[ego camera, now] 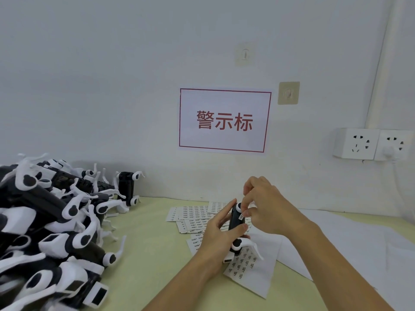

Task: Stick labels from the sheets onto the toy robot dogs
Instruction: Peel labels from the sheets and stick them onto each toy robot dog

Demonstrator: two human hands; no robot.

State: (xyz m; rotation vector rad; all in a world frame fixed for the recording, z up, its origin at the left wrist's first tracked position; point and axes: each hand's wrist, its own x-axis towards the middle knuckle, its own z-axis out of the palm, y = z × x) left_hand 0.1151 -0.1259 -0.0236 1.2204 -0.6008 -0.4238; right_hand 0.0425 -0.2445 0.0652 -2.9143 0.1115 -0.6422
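Holding a toy dog [236, 218] upright above the label sheets [197, 215] on the tabletop [146, 254].
Left hand [219, 234] clamped round its black body; right hand [262, 207] pinching at its top edge, seemingly pressing a small label [240, 216]; piled dogs [51, 221] lying well left.

Two bare forearms, sleeveless, no rings, no watch

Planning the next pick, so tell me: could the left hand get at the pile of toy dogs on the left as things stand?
Probably not right now. The left hand grips the toy dog that the right hand is labelling. The bare table between it and the pile of toy dogs leaves the way free once it lets go.
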